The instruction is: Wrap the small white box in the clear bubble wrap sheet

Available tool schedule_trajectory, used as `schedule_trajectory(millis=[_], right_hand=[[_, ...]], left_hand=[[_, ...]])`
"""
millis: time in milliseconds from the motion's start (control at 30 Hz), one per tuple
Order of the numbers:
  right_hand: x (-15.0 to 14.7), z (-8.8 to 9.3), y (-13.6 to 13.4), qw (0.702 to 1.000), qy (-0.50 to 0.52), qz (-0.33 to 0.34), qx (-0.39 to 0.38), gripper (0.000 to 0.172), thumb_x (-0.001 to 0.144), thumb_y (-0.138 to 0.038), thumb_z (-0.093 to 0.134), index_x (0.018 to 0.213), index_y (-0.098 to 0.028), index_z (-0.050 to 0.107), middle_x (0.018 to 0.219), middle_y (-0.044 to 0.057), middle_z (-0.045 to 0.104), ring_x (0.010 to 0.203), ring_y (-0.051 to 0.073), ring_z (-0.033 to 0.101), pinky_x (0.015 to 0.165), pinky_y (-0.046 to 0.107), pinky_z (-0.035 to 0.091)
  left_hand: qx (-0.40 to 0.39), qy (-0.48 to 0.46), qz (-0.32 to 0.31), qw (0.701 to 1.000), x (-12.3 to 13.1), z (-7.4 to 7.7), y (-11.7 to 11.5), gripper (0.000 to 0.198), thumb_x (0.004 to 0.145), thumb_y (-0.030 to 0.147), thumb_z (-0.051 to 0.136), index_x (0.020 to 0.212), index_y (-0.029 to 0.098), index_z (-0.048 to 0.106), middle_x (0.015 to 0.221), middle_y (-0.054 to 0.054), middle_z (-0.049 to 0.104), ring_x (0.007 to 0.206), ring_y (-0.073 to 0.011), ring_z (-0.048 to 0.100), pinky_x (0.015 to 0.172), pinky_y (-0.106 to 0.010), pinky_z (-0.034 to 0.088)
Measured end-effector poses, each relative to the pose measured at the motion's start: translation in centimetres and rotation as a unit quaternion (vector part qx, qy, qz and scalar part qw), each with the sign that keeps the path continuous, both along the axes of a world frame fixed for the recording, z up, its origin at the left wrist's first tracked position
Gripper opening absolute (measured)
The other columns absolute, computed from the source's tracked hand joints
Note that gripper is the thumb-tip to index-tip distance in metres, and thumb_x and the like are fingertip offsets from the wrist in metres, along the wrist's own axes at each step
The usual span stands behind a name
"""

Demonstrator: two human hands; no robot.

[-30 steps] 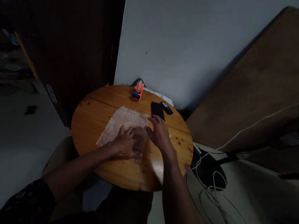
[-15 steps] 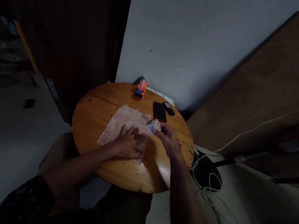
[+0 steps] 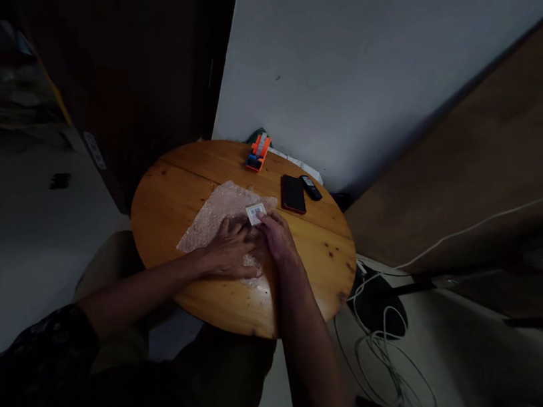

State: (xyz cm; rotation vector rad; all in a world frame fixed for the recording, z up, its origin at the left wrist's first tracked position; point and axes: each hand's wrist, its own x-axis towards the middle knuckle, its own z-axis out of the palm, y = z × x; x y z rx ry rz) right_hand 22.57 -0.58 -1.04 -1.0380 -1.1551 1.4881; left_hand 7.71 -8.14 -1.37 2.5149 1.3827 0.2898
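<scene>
A sheet of bubble wrap (image 3: 214, 215) lies on the round wooden table (image 3: 166, 195). My left hand (image 3: 233, 251) rests flat on its lower right part with the fingers spread. Pinched in my right hand (image 3: 276, 232) is a small white box (image 3: 255, 213) with a printed label facing up. The box is over the right part of the wrap, just above my left fingers; whether it touches the wrap is hard to tell.
An orange tape dispenser (image 3: 258, 152) stands at the table's back edge. A dark phone (image 3: 294, 194) lies behind my right hand, beside a small black remote-like device (image 3: 311, 187). White cables (image 3: 382, 354) coil on the floor at the right.
My right hand has moved left with the white box, bringing it over the bubble wrap near my left fingers. The box's labelled face now points up. My left hand stays spread on the wrap.
</scene>
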Motion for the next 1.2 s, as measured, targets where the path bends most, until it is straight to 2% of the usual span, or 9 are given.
schedule_trajectory(millis=[133, 267, 333, 433, 600, 700, 800, 900, 1200], right_hand=[[-0.2, 0.0, -0.4, 1.0, -0.021, 0.007, 0.021, 0.031, 0.063, -0.041, 0.08, 0.073, -0.021, 0.059, 0.071, -0.004, 0.067, 0.071, 0.014, 0.062, 0.071, 0.026, 0.05], [-0.2, 0.1, -0.7, 0.997, -0.062, 0.013, 0.054, 0.028, 0.066, -0.041, 0.076, 0.076, -0.022, 0.059, 0.075, -0.005, 0.065, 0.075, 0.015, 0.061, 0.075, 0.027, 0.048], [-0.2, 0.1, -0.8, 0.992, -0.095, 0.022, 0.075, 0.028, 0.067, -0.042, 0.075, 0.079, -0.021, 0.059, 0.078, -0.004, 0.065, 0.078, 0.016, 0.06, 0.078, 0.029, 0.048], [-0.4, -0.2, -0.9, 0.978, -0.161, 0.048, 0.124, 0.033, 0.067, -0.042, 0.074, 0.089, -0.021, 0.059, 0.084, -0.002, 0.065, 0.081, 0.018, 0.06, 0.078, 0.03, 0.048], [-0.3, -1.6, -1.0, 0.925, -0.288, 0.092, 0.232, 0.053, 0.064, -0.031, 0.076, 0.113, -0.021, 0.057, 0.105, 0.005, 0.066, 0.094, 0.022, 0.061, 0.087, 0.037, 0.05], [0.1, -1.8, -1.0, 0.903, -0.32, 0.114, 0.262, 0.06, 0.068, -0.029, 0.076, 0.123, -0.021, 0.054, 0.114, 0.007, 0.065, 0.101, 0.024, 0.061, 0.091, 0.04, 0.05], [0.3, -1.7, -1.1, 0.895, -0.341, 0.111, 0.265, 0.053, 0.073, -0.029, 0.073, 0.122, -0.021, 0.055, 0.111, 0.007, 0.066, 0.097, 0.024, 0.062, 0.088, 0.039, 0.05], [0.3, -1.6, -1.3, 0.898, -0.335, 0.115, 0.261, 0.046, 0.077, -0.033, 0.071, 0.119, -0.021, 0.056, 0.108, 0.006, 0.067, 0.094, 0.022, 0.061, 0.085, 0.037, 0.049], [0.4, -1.4, -1.3, 0.893, -0.335, 0.132, 0.271, 0.05, 0.074, -0.036, 0.073, 0.118, -0.019, 0.055, 0.112, 0.008, 0.064, 0.098, 0.023, 0.06, 0.089, 0.038, 0.048]], left_hand=[[-0.009, 0.026, -0.036, 0.999, -1.3, 2.2, -0.4, 0.072, 0.088, 0.065, 0.051, 0.149, 0.027, 0.047, 0.156, -0.015, 0.042, 0.146, -0.0425, 0.029, 0.118, -0.069, 0.01], [-0.005, 0.035, -0.04, 0.999, -4.4, 4.0, -0.2, 0.045, 0.094, 0.047, 0.049, 0.131, 0.024, 0.062, 0.144, -0.012, 0.056, 0.136, -0.0331, 0.046, 0.117, -0.053, 0.029], [0.002, 0.03, 0.01, 1.0, -5.9, 3.6, 0.1, 0.051, 0.089, 0.04, 0.055, 0.137, 0.023, 0.057, 0.142, -0.011, 0.058, 0.135, -0.0311, 0.048, 0.116, -0.046, 0.033], [0.002, -0.003, 0.067, 0.998, -7.2, 1.9, 0.2, 0.079, 0.081, 0.045, 0.064, 0.152, 0.021, 0.04, 0.154, -0.011, 0.049, 0.143, -0.0311, 0.041, 0.119, -0.044, 0.032], [0.009, -0.061, 0.099, 0.993, -7.4, -0.1, -0.1, 0.088, 0.078, 0.047, 0.067, 0.154, 0.016, 0.035, 0.159, -0.013, 0.043, 0.148, -0.0322, 0.037, 0.124, -0.045, 0.025], [0.009, -0.08, 0.093, 0.992, -7.4, -0.1, -0.2, 0.09, 0.077, 0.045, 0.069, 0.155, 0.016, 0.034, 0.159, -0.013, 0.042, 0.147, -0.0313, 0.037, 0.123, -0.045, 0.026], [0.01, -0.088, 0.089, 0.992, -7.5, 0.1, -0.2, 0.09, 0.077, 0.043, 0.069, 0.155, 0.016, 0.033, 0.16, -0.013, 0.042, 0.148, -0.0304, 0.037, 0.124, -0.045, 0.025], [0.008, -0.09, 0.094, 0.991, -7.5, 0.1, -0.3, 0.091, 0.077, 0.043, 0.069, 0.155, 0.017, 0.032, 0.159, -0.013, 0.042, 0.148, -0.031, 0.037, 0.123, -0.046, 0.026], [0.014, -0.092, 0.09, 0.992, -7.6, -0.2, -0.3, 0.089, 0.077, 0.044, 0.068, 0.155, 0.019, 0.033, 0.158, -0.013, 0.044, 0.147, -0.0335, 0.038, 0.122, -0.049, 0.027]])
